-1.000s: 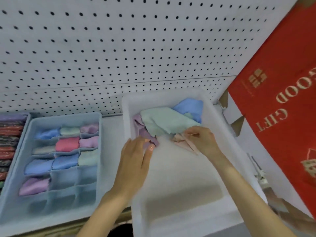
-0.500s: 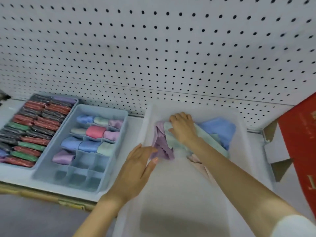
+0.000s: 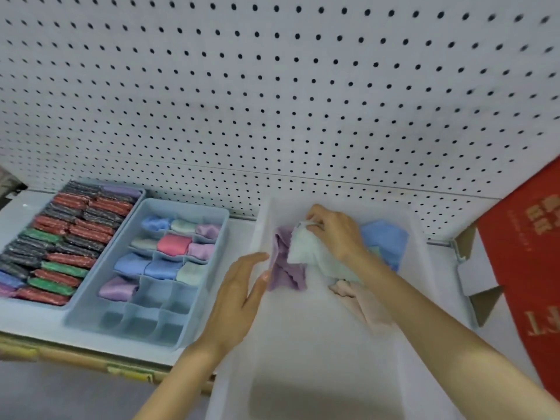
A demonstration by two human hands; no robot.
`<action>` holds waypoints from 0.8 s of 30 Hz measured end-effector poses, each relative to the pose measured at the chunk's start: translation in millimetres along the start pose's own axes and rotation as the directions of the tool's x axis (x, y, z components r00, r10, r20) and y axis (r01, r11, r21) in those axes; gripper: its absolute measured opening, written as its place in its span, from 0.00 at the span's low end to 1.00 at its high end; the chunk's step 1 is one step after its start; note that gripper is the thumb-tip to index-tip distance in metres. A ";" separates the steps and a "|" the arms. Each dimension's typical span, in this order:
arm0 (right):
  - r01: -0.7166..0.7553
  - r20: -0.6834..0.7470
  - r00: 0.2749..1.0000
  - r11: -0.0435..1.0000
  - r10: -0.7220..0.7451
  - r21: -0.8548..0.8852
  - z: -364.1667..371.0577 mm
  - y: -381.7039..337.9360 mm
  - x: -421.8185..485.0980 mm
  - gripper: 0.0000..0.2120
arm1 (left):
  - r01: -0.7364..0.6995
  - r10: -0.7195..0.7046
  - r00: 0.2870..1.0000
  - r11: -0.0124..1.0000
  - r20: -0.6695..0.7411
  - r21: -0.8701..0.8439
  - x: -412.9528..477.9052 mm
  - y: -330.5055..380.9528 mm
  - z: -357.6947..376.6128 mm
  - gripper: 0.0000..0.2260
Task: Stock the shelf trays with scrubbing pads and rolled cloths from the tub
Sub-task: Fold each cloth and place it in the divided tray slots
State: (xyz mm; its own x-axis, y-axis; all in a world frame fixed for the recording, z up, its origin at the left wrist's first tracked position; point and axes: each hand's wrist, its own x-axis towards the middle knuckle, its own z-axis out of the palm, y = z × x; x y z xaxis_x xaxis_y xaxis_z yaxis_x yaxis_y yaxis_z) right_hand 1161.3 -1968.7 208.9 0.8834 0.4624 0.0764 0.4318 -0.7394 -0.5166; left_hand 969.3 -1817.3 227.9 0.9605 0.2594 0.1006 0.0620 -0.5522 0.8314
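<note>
The pale green cloth (image 3: 306, 253) lies at the far end of the clear tub (image 3: 303, 374), its corner pinched in the curled fingers of the right hand (image 3: 333, 231). The left hand (image 3: 236, 295), fingers straight, lies just beside the purple cloth (image 3: 286, 268). Best to lift the green one clear of the pile, roll it tightly, then fit it into an empty near compartment of the blue divided tray (image 3: 185, 204).

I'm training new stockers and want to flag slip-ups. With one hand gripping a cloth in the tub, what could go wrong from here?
The right hand grips the pale cloth, which overlaps the purple cloth; lifting could drag the purple one along. The tub seems to jut past the shelf edge, so a pull might tip it, though the left hand is beside its wall.
</note>
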 end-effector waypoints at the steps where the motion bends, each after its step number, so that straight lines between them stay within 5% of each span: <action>1: -0.014 0.003 1.000 0.992 0.013 0.123 -15.5 -2.5 -4.4 0.04 | 0.028 -0.031 0.999 0.997 -0.045 -0.067 5.5 6.4 -1.2 0.16; 4: 0.022 -0.013 1.000 0.905 -0.018 0.426 -69.5 -24.2 -25.0 0.04 | 0.039 -0.043 0.999 0.984 -0.018 -0.172 31.5 44.8 -6.2 0.31; 7: 0.089 -0.013 0.995 0.791 -0.102 0.605 -128.5 -59.3 -52.5 0.04 | 0.039 0.012 0.983 0.963 0.185 -0.267 61.8 84.2 -13.8 0.45; 10: 0.172 -0.089 0.984 0.708 -0.153 0.685 -174.6 -89.1 -77.5 0.02 | 0.030 0.134 0.909 0.924 0.396 -0.381 81.6 107.4 -29.8 0.30; 13: 0.233 -0.206 0.971 0.672 -0.121 0.703 -198.0 -107.3 -95.9 0.04 | 0.021 0.189 0.900 0.880 0.392 -0.474 79.4 124.8 -49.3 0.08; 19: 0.231 -0.441 0.890 0.716 0.119 0.659 -198.9 -113.3 -118.0 0.09 | -0.032 0.216 0.950 0.785 0.225 -0.619 59.6 154.4 -70.5 0.07; 24: 0.221 -0.472 0.863 0.703 0.182 0.676 -206.5 -119.8 -135.5 0.09 | -0.126 0.272 0.955 0.727 0.115 -0.675 44.9 174.1 -81.8 0.07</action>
State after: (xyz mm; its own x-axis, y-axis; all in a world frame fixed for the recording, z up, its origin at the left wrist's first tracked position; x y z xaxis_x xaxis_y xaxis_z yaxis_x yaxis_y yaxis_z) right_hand 1027.5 -2043.9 436.5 0.9268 0.0333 0.3741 0.3755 -0.0875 -0.9227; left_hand 1001.1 -1836.9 421.9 0.9657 0.0060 0.2596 -0.2588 0.1004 0.9607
